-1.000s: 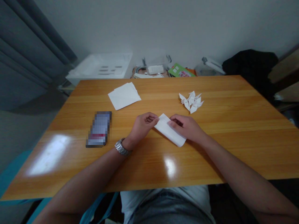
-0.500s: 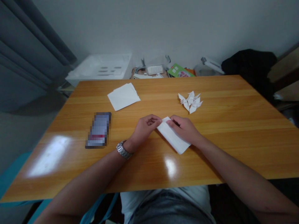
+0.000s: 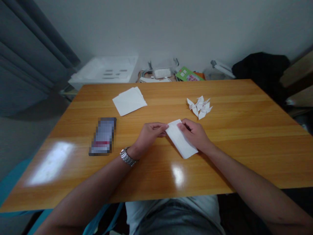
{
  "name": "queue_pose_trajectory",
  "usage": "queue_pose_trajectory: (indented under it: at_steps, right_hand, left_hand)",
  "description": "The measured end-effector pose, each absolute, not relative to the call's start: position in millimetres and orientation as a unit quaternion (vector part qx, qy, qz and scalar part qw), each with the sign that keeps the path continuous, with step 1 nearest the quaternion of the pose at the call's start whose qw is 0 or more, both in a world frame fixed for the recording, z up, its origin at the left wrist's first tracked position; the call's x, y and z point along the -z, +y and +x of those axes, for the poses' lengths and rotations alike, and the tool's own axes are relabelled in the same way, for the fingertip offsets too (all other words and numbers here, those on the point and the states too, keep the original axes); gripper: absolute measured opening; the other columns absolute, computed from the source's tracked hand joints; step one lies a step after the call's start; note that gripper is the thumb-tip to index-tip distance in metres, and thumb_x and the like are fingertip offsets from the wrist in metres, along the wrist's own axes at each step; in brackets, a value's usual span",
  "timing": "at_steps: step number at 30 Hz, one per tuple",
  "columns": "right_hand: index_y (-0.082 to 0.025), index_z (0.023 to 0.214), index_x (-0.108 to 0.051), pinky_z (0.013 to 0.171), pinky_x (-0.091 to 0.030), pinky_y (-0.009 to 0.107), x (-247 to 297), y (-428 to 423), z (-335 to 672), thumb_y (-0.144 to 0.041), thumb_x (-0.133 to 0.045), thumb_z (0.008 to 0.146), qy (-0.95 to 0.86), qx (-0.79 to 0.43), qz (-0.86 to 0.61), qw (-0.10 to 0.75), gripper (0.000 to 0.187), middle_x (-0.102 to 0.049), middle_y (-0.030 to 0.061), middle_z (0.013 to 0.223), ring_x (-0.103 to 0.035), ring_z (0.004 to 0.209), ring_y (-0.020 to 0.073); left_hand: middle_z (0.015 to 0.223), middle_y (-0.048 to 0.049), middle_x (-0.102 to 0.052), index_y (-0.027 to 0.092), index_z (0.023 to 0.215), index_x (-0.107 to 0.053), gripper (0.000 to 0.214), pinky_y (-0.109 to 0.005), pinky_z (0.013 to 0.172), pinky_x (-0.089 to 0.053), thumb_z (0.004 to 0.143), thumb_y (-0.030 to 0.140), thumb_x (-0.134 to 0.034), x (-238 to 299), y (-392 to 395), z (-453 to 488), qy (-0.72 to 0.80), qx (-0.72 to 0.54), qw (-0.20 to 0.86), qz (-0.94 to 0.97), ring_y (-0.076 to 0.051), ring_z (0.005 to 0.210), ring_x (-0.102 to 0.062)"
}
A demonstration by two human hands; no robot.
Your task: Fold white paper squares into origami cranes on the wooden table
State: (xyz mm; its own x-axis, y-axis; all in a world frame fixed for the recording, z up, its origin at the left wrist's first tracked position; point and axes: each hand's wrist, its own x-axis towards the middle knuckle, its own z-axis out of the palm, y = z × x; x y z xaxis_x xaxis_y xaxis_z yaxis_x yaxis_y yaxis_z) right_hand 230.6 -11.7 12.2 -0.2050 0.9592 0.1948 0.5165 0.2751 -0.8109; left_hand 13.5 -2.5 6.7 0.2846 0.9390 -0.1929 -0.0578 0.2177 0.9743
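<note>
A white sheet of paper [image 3: 181,139], seemingly folded into a narrow rectangle, is held slanting above the table's front half. My left hand [image 3: 154,131] pinches its upper left corner between thumb and fingers. On the paper's right side, my right hand [image 3: 194,132] grips the edge, its thumb lying on top and the fingers hidden behind. Beyond my right hand lies a cluster of folded white paper pieces [image 3: 200,107] with pointed tips. Loose white paper sheets [image 3: 129,101] rest in a small overlapping stack at the back left.
A phone [image 3: 102,136] with a blurred screen lies on the wooden table [image 3: 244,130] left of my hands. Behind the table's far edge are a white plastic bin [image 3: 107,70], a green booklet [image 3: 188,74] and a dark cloth heap [image 3: 261,67].
The paper has turned a little and shows more of its face. My left fingers have drawn closer together at its corner, and my right hand has shifted slightly rightward.
</note>
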Motion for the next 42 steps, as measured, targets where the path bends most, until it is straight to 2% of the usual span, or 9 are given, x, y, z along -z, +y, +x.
queue_pose_trajectory:
  at_steps: [9, 15, 19, 29, 34, 42]
  right_hand:
    - [-0.021, 0.08, -0.058, 0.057, -0.034, 0.027, -13, -11, 230, -0.049, -0.05, 0.101, -0.707, -0.312, -0.515, 0.371, 0.037, -0.055, -0.0021, 0.068, -0.05, 0.062, 0.0143]
    - [-0.021, 0.078, -0.057, 0.057, -0.033, 0.028, -7, -9, 230, -0.051, -0.051, 0.101, -0.692, -0.323, -0.515, 0.389, 0.038, -0.051, -0.0026, 0.066, -0.047, 0.061, 0.0143]
    - [-0.021, 0.076, -0.056, 0.056, -0.032, 0.028, -7, -8, 231, -0.051, -0.051, 0.1, -0.688, -0.302, -0.529, 0.396, 0.038, -0.049, -0.0027, 0.064, -0.046, 0.06, 0.0145]
    - [-0.021, 0.076, -0.057, 0.056, -0.033, 0.028, -9, -10, 229, -0.052, -0.051, 0.1, -0.685, -0.33, -0.516, 0.395, 0.039, -0.05, -0.0019, 0.066, -0.046, 0.061, 0.0147]
    - [-0.021, 0.078, -0.059, 0.055, -0.033, 0.028, -8, -11, 228, -0.053, -0.052, 0.099, -0.67, -0.35, -0.519, 0.398, 0.039, -0.051, -0.0021, 0.066, -0.046, 0.061, 0.0143]
    - [-0.021, 0.073, -0.055, 0.056, -0.033, 0.028, -9, -10, 229, -0.051, -0.053, 0.099, -0.674, -0.318, -0.529, 0.406, 0.039, -0.049, -0.0026, 0.063, -0.045, 0.06, 0.0144]
  left_hand:
    - [0.092, -0.0096, -0.079, 0.012, 0.096, -0.08, 0.039, -0.026, 0.074, -0.061, 0.084, 0.049, -0.078, -13, -2, 13, 0.455, -0.411, 0.558, 0.559, -0.017, 0.08, -0.073]
    - [0.101, -0.0105, -0.078, 0.011, 0.101, -0.078, 0.044, -0.03, 0.083, -0.062, 0.086, 0.053, -0.074, -9, -4, 14, 0.439, -0.423, 0.596, 0.522, -0.018, 0.087, -0.073]
    - [0.098, -0.0091, -0.077, 0.011, 0.094, -0.077, 0.041, -0.03, 0.089, -0.06, 0.086, 0.051, -0.075, -7, -5, 17, 0.425, -0.404, 0.641, 0.494, -0.016, 0.088, -0.071]
    - [0.091, -0.0073, -0.075, 0.012, 0.091, -0.075, 0.041, -0.028, 0.078, -0.061, 0.091, 0.052, -0.068, -2, -3, 15, 0.421, -0.424, 0.58, 0.553, -0.017, 0.083, -0.071]
    - [0.087, -0.0066, -0.076, 0.013, 0.087, -0.074, 0.039, -0.027, 0.073, -0.06, 0.088, 0.052, -0.073, -6, -4, 16, 0.446, -0.422, 0.568, 0.549, -0.016, 0.078, -0.071]
    - [0.096, -0.0074, -0.078, 0.013, 0.09, -0.075, 0.037, -0.028, 0.084, -0.061, 0.081, 0.048, -0.08, -8, -6, 18, 0.425, -0.404, 0.639, 0.498, -0.017, 0.086, -0.073]
